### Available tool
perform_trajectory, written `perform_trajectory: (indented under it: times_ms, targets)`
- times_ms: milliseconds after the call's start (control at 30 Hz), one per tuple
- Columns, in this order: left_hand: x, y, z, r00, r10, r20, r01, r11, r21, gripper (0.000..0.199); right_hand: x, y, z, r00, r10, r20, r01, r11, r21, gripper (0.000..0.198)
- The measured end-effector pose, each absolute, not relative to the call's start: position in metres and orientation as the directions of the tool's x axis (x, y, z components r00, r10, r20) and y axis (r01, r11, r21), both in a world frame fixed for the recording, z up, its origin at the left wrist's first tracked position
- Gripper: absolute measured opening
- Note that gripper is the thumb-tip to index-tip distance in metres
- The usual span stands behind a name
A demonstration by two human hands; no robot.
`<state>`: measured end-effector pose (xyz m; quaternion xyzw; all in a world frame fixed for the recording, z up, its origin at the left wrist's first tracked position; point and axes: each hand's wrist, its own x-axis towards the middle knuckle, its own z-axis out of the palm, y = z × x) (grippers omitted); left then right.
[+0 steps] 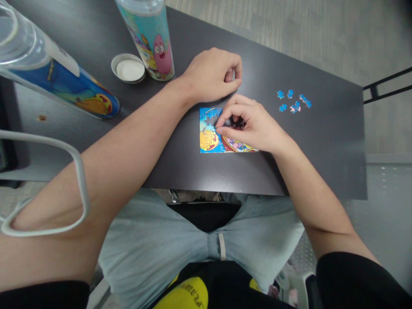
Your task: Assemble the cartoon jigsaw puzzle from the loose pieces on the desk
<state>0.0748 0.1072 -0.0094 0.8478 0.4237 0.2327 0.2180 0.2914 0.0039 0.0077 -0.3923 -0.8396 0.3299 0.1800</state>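
A partly assembled jigsaw puzzle (209, 145), with blue, yellow and pink printing, lies flat on the dark table. Dark gaps show in its upper middle. Over it is my right hand (247, 120), thumb and forefinger pinched at the edge of a gap; whatever lies between the tips is too small or hidden to make out. This hand covers much of the puzzle's right side. My left hand (212, 75) rests on the table just beyond the puzzle, fingers curled in a loose fist, nothing visible in it. Several loose blue puzzle pieces (283, 107) lie apart to the right.
A tall cartoon-printed canister (157, 47) stands behind my left wrist, beside a round metal lid (128, 68). Another blue printed canister (93, 96) is at the far left. A pale curved cable (82, 184) crosses above my left forearm. The table (337, 141) ends close to my lap.
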Motion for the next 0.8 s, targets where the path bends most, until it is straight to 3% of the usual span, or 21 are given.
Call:
perform_trajectory:
  times_ms: [267, 433, 567, 667, 800]
  targets:
    - [0.075, 0.109, -0.012, 0.523, 0.826, 0.21, 0.607, -0.534, 0.589, 0.016, 0.291, 0.003, 0.017, -0.557, 0.83, -0.044, 0.657, 0.407, -0.635, 0.007]
    - [0.073, 0.106, -0.009, 0.525, 0.83, 0.191, 0.604, -0.521, 0.603, 0.021, 0.306, 0.011, 0.026, -0.414, 0.875, 0.249, 0.596, 0.468, -0.653, 0.01]
    - [0.071, 0.106, -0.004, 0.499, 0.857, 0.128, 0.624, -0.457, 0.634, 0.033, 0.348, 0.029, 0.038, -0.179, 0.929, 0.323, 0.797, 0.329, -0.505, 0.028]
    - [0.07, 0.109, -0.003, 0.507, 0.852, 0.128, 0.614, -0.461, 0.64, 0.042, 0.39, 0.039, 0.049, -0.048, 0.952, 0.302, 0.894, 0.176, -0.412, 0.029]
    - [0.069, 0.111, -0.001, 0.508, 0.852, 0.123, 0.626, -0.464, 0.627, 0.039, 0.43, 0.038, 0.056, -0.062, 0.992, 0.11, 0.894, 0.104, -0.436, 0.009]
